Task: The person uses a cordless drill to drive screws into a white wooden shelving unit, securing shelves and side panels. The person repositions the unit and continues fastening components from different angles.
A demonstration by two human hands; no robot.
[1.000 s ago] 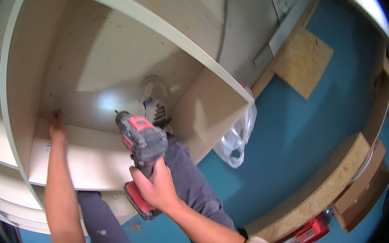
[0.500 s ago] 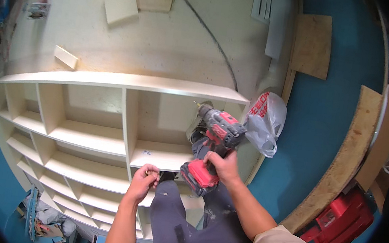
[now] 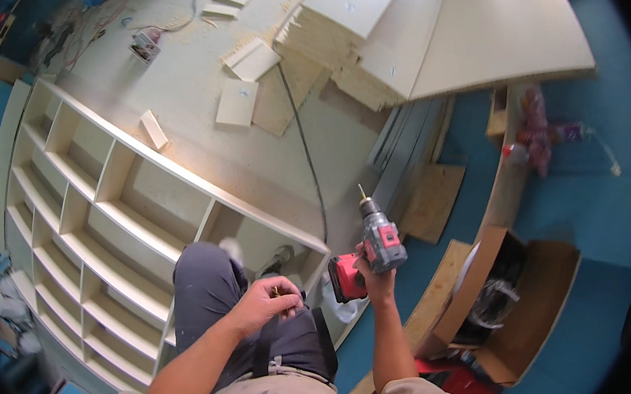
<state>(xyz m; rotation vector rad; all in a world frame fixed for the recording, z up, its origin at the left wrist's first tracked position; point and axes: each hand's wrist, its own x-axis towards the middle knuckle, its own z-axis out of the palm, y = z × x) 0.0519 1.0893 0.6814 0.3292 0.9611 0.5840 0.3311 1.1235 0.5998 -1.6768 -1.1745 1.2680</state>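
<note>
My right hand grips the handle of a red and black cordless drill. Its bit points away from me, beyond the near right corner of a white shelf unit, and touches nothing. Over my lap, my left hand is closed, with thin brass-coloured screws showing between thumb and fingers. The shelf unit lies on its back, its compartments facing up. One of my shoes stands within its right end compartment.
White board offcuts and a black cable lie on the floor beyond the unit. Large white panels stick out at the upper right. An open cardboard box stands to my right, above a red case. A plastic bag is partly hidden behind the drill.
My view has swung right and upward. The drill has come away from over the compartment to the right of the unit, its bit now pointing farther away. My left hand has drawn back over my lap.
</note>
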